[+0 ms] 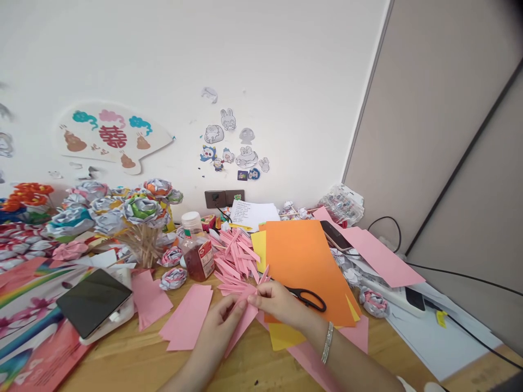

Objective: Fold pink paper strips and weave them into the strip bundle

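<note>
Between both hands is a pink paper strip [244, 326], its lower end pointing toward me. My left hand [223, 321] pinches it from the left with thumb and fingers. From the right, my right hand [278, 302] grips its upper part, fingers closed. Just beyond them lies a heap of folded pink paper pieces [235, 258]. Flat pink paper rectangles [190, 316] rest left of my left hand. Beside my right hand, black-handled scissors [310, 299] lie on orange paper sheets [300, 250], their blades partly hidden by the hand.
A bottle of reddish liquid [196, 247] stands behind the pink rectangles. Paper flowers on sticks [143, 212] bunch at the left, near a dark-screened device [93, 302]. At right are a power strip [408, 299], cables, a phone [335, 235] and white sheets [441, 337]. A wall closes the back.
</note>
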